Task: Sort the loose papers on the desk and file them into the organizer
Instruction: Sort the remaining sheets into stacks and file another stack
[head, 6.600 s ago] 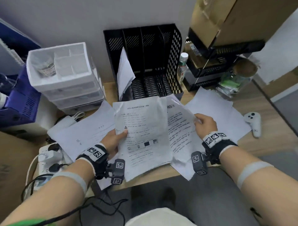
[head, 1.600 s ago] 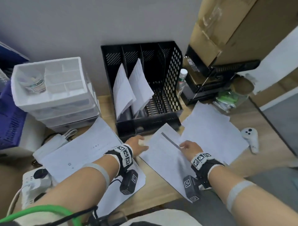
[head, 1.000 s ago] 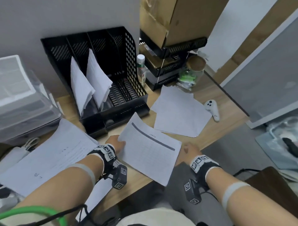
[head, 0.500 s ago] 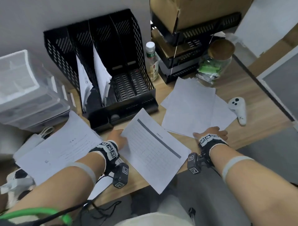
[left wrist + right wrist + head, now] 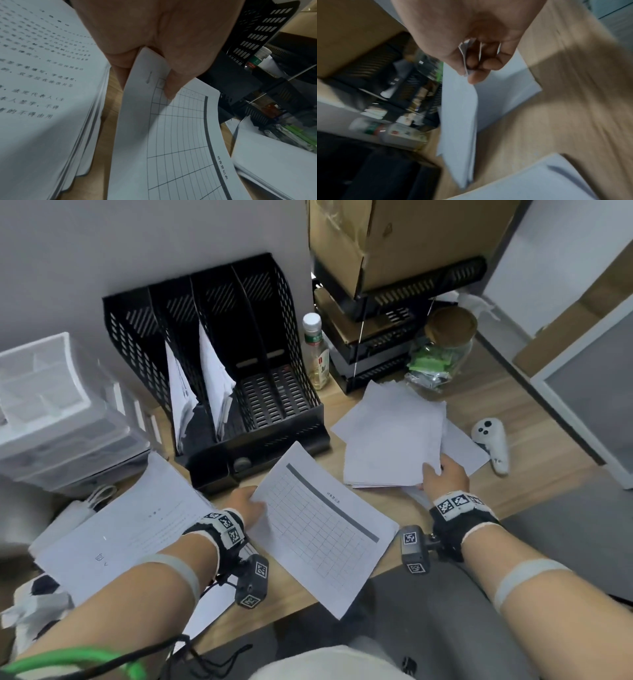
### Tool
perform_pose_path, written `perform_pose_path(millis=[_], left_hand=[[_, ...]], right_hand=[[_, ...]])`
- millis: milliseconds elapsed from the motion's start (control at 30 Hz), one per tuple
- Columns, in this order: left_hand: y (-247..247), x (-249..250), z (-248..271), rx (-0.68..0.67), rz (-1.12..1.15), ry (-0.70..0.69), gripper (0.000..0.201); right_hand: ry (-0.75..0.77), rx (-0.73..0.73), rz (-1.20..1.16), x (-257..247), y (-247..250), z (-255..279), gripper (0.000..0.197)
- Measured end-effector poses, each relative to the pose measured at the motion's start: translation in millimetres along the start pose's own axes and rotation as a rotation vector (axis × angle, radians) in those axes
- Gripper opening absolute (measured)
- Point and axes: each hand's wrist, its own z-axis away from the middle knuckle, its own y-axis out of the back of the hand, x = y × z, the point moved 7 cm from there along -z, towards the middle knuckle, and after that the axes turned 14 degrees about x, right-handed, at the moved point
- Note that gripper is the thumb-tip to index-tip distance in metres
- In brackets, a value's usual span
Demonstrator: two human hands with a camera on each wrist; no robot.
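Observation:
A black mesh organizer point(image 5: 291, 392) stands at the back of the desk, with white papers point(image 5: 212, 378) in its two left slots. My left hand point(image 5: 248, 505) pinches the left edge of a grid-form sheet point(image 5: 322, 525), thumb on top point(image 5: 171, 83). My right hand point(image 5: 442, 474) grips the near right corner of a blank paper stack point(image 5: 394, 440); the right wrist view shows its fingers point(image 5: 481, 65) curled round the sheets point(image 5: 458, 121). A printed-text pile point(image 5: 137, 518) lies at the left.
A white drawer unit point(image 5: 51, 405) stands at left. A small bottle point(image 5: 315, 350), black trays under a cardboard box point(image 5: 394, 237) and a cork-lidded jar point(image 5: 442, 350) crowd the back right. A white controller point(image 5: 491, 443) lies right of the stack.
My right hand left the grid sheet, moved right and now grips the blank stack's corner. My left hand still holds the grid sheet. A second paper went into the organizer earlier.

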Motion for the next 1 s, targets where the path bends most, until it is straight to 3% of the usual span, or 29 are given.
perform_pose_path(millis=[67, 133, 200, 267, 433, 567, 633, 667, 733, 900, 1000], left_hand=[[2, 0, -2, -0.008, 0.037, 0.01, 0.033], [1, 2, -3, -0.028, 0.098, 0.023, 0.036], [-1, -1, -5, -0.059, 0.164, 0.042, 0.037], [-2, -2, -6, -0.092, 0.218, 0.047, 0.039], [0, -9, -8, -0.125, 0.254, 0.024, 0.04], [-12, -37, -22, -0.182, 0.249, 0.035, 0.056], [-30, -66, -48, -0.2, 0.259, 0.043, 0.064], [-35, -74, -54, -0.21, 0.251, 0.051, 0.062], [-31, -73, -48, -0.218, 0.252, 0.057, 0.052], [-13, -56, -18, -0.221, 0.245, 0.043, 0.051], [-5, -47, -5, -0.2, 0.214, 0.012, 0.04]], right_hand=[[0.168, 0.111, -0.007, -31, 24, 8, 0.036], [0.435, 0.22, 0.002, -67, 45, 29, 0.034], [0.743, 0.221, 0.018, -93, 51, 63, 0.042], [0.909, 0.106, 0.155, -91, 39, 91, 0.052], [0.641, -0.265, 0.522, -13, -6, 113, 0.038], [0.517, -0.461, 0.538, 22, -23, 131, 0.022], [0.463, -0.496, 0.52, 26, -26, 139, 0.015], [0.453, -0.498, 0.523, 28, -28, 142, 0.024], [0.441, -0.494, 0.518, 31, -30, 145, 0.034], [0.496, -0.552, 0.526, 32, -33, 154, 0.037], [0.42, -0.524, 0.514, 35, -29, 149, 0.036]])
